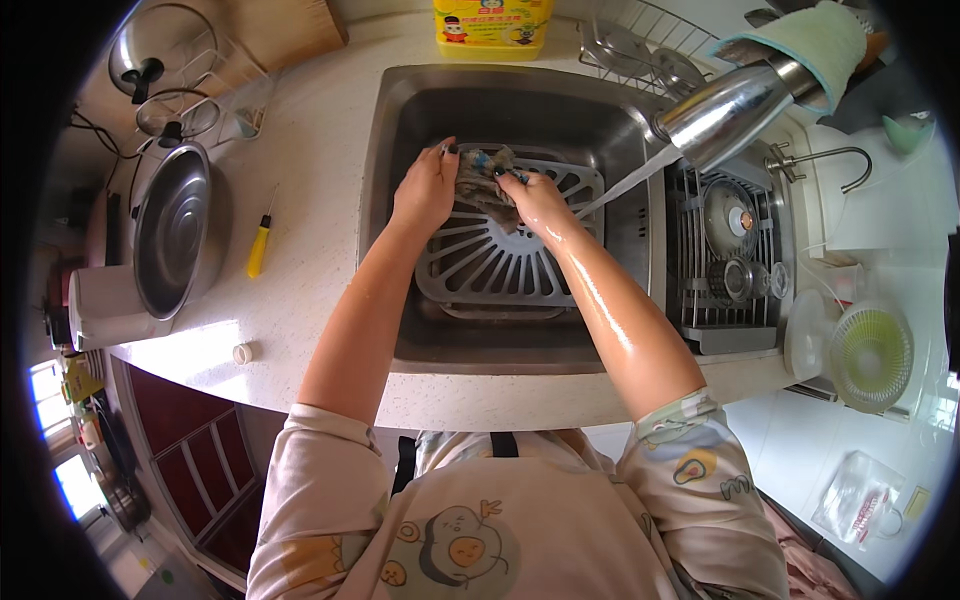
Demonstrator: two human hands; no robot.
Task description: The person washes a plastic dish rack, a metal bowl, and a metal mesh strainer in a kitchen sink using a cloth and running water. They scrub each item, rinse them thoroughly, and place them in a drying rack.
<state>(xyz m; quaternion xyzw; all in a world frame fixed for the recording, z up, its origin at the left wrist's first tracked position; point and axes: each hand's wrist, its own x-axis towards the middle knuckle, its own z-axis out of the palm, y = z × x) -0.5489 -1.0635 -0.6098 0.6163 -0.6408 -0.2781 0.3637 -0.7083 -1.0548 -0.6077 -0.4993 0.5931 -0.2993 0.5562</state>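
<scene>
A grey panel with radiating slots [491, 277] lies tilted in the stainless steel sink [510, 356]. My left hand [424, 184] grips the panel's upper left edge, its fingers partly hidden. In my right hand [536, 199] is a worn, wet grey-brown rag [484, 184], pressed on the panel's upper part. Water runs from the metal faucet [724, 112] at the upper right and falls near the panel's right edge, beside my right wrist. My right forearm glistens with water.
Left on the counter are a steel basin [172, 232], a yellow-handled screwdriver [259, 247] and a small white cap [242, 353]. A yellow container [491, 30] stands behind the sink. Right of it, a rack [727, 330] holds lids and glasses, near a green colander [870, 356].
</scene>
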